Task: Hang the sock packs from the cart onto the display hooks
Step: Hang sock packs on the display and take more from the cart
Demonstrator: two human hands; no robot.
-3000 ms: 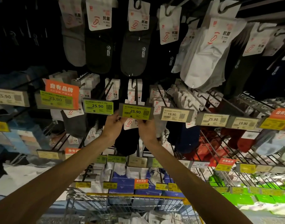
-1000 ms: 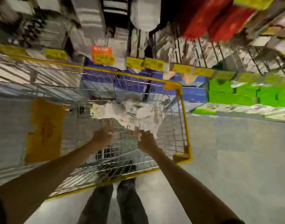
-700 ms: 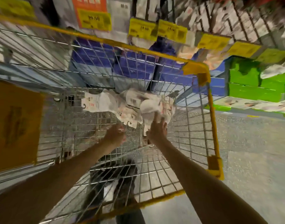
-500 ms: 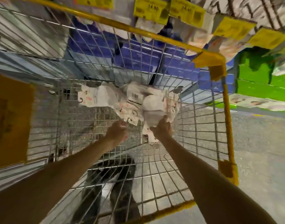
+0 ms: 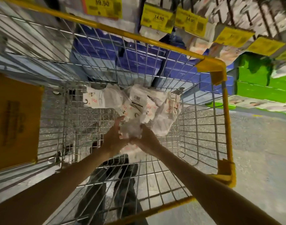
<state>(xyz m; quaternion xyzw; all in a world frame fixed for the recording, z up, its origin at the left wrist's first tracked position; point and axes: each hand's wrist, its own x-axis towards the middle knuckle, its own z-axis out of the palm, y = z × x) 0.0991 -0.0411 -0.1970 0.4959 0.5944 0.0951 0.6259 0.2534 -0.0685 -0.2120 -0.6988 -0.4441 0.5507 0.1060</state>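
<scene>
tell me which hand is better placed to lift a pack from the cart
Probably right: the right hand grips a pack at the pile's near edge; the left hand lies open beside it.

Shop aisle: yellow price tags, stacked blue boxes and green boxes, a yellow-rimmed wire cart.

White sock packs lie heaped in the wire cart.

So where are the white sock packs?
In the head view, the white sock packs lie heaped in the yellow-rimmed cart, toward its far end; the left hand and right hand touch the nearest pack.
</scene>
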